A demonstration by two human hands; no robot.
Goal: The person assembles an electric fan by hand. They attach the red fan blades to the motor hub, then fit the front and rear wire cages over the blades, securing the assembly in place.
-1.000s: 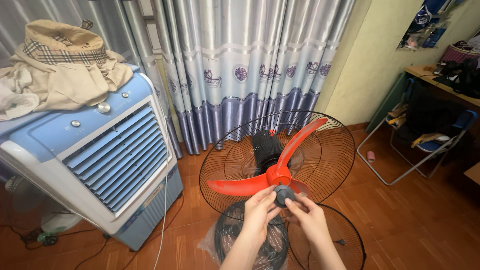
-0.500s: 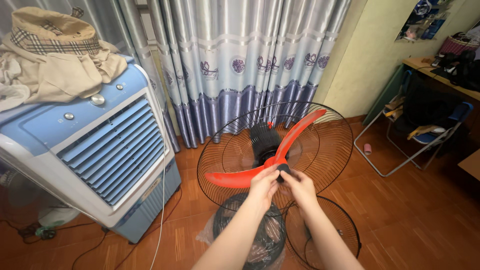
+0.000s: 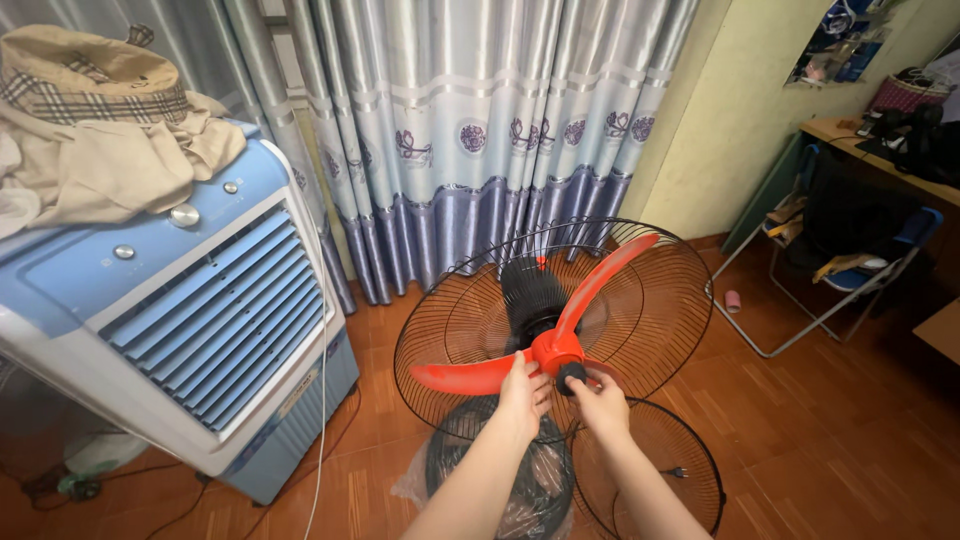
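A floor fan stands in front of me with its front guard off. Its red blade (image 3: 470, 376) sits inside the black wire rear guard (image 3: 660, 300), ahead of the black motor housing (image 3: 530, 295). My left hand (image 3: 522, 398) grips the red hub just left of centre. My right hand (image 3: 598, 396) pinches the small dark grey cap (image 3: 571, 377) at the hub's centre.
A second black wire guard (image 3: 660, 470) lies on the tiled floor below my arms, beside a plastic-wrapped fan base (image 3: 500, 480). A blue and white air cooler (image 3: 190, 330) with clothes and a hat on top stands at left. Curtains hang behind; a folding chair (image 3: 840, 270) is at right.
The view shifted slightly. Both hands stay at the hub; my right hand's fingers have turned around the grey cap, which now sits against the red hub.
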